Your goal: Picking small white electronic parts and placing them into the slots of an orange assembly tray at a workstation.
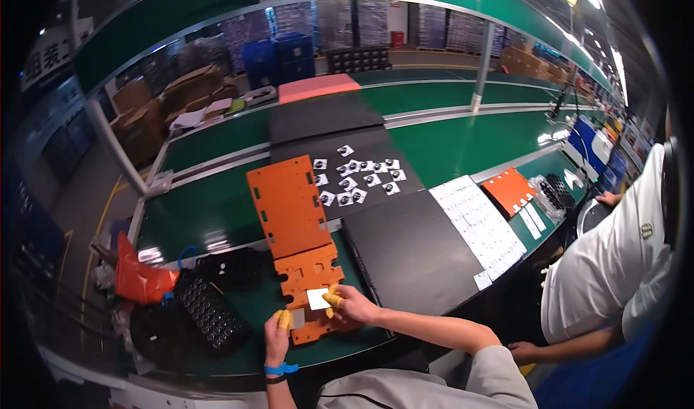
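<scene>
My right hand (357, 306), with yellow covers on its fingertips, pinches a white square card (316, 299) above an orange notched plate (307, 272). My left hand (277, 339) also wears yellow fingertip covers and a blue wristband. Its fingers are closed at the edge of a small grey square piece (298, 318) over the plate's near left part. A longer orange panel (289, 210) with slots adjoins the notched plate on the far side. Several white squares with black round marks (348, 183) lie scattered on a dark mat (394, 145) beyond.
Black trays (210, 311) and an orange bag (141, 275) sit at the left. A black board (412, 243) and a printed white sheet (481, 225) lie to the right, near another orange panel (510, 190). A co-worker in a pale shirt (611, 257) stands at the right.
</scene>
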Demonstrator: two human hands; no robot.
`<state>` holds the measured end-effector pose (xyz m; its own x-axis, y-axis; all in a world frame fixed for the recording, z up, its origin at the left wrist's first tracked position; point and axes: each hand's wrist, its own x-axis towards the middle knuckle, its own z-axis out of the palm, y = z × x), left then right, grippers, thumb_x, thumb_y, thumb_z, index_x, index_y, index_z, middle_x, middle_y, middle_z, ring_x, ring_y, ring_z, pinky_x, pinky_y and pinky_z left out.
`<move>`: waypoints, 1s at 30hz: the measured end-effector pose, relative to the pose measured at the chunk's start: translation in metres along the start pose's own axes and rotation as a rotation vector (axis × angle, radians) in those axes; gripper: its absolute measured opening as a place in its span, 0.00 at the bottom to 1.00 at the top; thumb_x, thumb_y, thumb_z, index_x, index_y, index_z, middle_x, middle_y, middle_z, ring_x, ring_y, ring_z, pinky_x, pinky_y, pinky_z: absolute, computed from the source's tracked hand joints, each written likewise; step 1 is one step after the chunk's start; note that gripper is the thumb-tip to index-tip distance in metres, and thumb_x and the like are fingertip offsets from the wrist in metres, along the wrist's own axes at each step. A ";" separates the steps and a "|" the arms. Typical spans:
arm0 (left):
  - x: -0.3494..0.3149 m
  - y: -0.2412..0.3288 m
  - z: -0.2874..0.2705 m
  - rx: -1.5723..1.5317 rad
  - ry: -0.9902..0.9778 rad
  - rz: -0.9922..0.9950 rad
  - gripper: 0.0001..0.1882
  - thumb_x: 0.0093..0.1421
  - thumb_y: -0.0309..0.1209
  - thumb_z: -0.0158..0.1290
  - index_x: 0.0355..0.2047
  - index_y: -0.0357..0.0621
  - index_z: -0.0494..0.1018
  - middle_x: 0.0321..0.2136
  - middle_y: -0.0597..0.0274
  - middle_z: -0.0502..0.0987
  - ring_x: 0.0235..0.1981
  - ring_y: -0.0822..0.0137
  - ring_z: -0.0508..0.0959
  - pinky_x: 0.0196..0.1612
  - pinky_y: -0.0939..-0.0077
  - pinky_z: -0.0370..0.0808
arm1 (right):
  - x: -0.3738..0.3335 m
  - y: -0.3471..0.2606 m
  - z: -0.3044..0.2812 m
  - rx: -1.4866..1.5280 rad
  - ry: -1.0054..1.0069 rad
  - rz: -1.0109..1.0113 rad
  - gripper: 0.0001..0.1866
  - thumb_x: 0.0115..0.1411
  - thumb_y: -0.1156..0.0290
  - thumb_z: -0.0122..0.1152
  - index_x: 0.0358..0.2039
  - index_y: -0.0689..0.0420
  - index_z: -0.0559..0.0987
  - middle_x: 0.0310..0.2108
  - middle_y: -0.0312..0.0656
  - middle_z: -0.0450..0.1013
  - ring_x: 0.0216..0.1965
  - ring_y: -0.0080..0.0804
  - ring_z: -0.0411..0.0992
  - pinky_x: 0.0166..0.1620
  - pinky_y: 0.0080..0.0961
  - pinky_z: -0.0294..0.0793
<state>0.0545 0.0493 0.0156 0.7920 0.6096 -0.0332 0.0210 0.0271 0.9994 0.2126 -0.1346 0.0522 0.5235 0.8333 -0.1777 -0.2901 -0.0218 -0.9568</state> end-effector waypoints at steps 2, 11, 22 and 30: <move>-0.003 -0.005 0.003 -0.066 -0.011 0.041 0.11 0.71 0.33 0.47 0.32 0.43 0.71 0.23 0.78 0.64 0.22 0.84 0.58 0.23 0.85 0.56 | -0.002 -0.003 0.002 0.026 0.002 -0.001 0.11 0.72 0.65 0.48 0.37 0.60 0.68 0.26 0.38 0.71 0.21 0.20 0.64 0.26 0.19 0.66; -0.033 -0.007 -0.004 -0.345 0.354 -0.175 0.13 0.71 0.42 0.45 0.43 0.46 0.71 0.26 0.74 0.67 0.20 0.83 0.59 0.22 0.86 0.53 | 0.002 0.001 0.001 0.175 0.112 0.052 0.05 0.67 0.78 0.45 0.41 0.62 0.69 0.28 0.40 0.70 0.21 0.21 0.66 0.25 0.19 0.67; -0.037 0.005 0.000 -0.698 0.180 -0.097 0.13 0.74 0.38 0.39 0.36 0.46 0.69 0.21 0.72 0.63 0.16 0.81 0.56 0.19 0.84 0.52 | 0.006 -0.058 0.009 0.444 0.130 0.097 0.10 0.70 0.61 0.47 0.41 0.53 0.71 0.27 0.31 0.65 0.23 0.20 0.58 0.30 0.19 0.61; -0.034 0.018 0.004 -0.788 0.167 -0.054 0.12 0.72 0.38 0.43 0.34 0.48 0.70 0.23 0.74 0.65 0.17 0.80 0.56 0.18 0.84 0.52 | 0.048 -0.313 -0.010 0.536 0.074 -0.493 0.08 0.65 0.63 0.52 0.30 0.49 0.70 0.18 0.25 0.62 0.15 0.16 0.59 0.20 0.18 0.58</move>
<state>0.0303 0.0259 0.0345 0.6991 0.7003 -0.1444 -0.4292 0.5725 0.6986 0.3363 -0.0931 0.3406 0.7419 0.6363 0.2114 -0.3488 0.6355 -0.6889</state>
